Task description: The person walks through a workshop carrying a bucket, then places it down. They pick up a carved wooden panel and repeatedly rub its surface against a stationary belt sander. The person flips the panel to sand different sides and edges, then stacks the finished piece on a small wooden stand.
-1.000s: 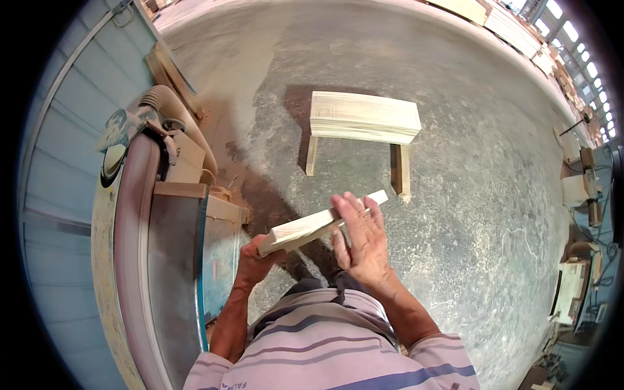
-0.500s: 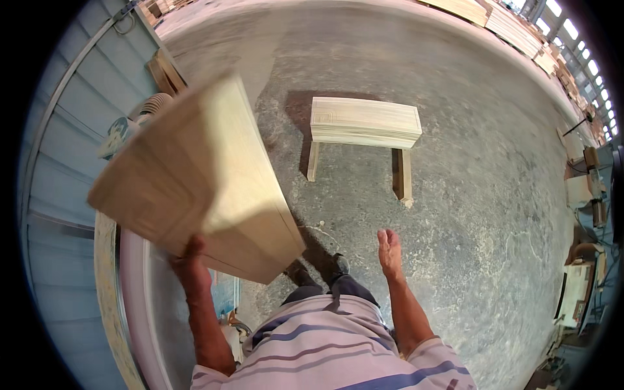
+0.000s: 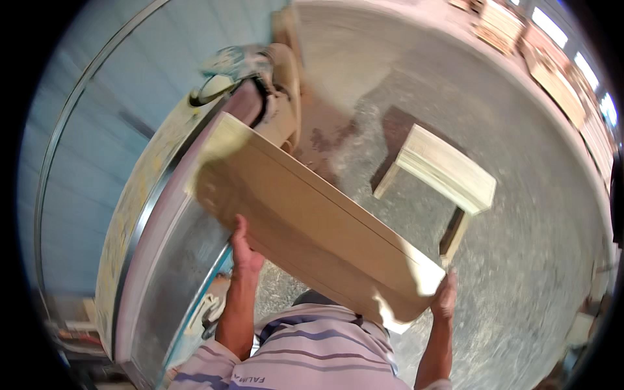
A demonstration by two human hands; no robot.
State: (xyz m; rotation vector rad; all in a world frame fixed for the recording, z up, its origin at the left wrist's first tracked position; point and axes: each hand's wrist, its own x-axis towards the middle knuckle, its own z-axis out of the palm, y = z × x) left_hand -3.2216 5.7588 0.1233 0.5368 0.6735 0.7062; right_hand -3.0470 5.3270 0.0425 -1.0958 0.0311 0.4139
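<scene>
A long, pale wooden panel with a thin groove along its edges is held slantwise before my body. My left hand grips its near long edge toward the left end, thumb pointing up along the face. The right end of the panel is in my right hand, whose fingers are partly hidden by the board. The panel's far left corner lies over the edge of a long machine with a grey metal bed; whether they touch I cannot tell.
Right of the panel, a stack of pale boards rests on two wooden bearers on the concrete floor. A ribbed blue metal wall runs behind the machine. A flexible hose stands at its far end. Timber piles line the far right.
The raised panel has come down and swung across my front. My right hand, empty before, has taken its right end. My view has turned left toward the machine.
</scene>
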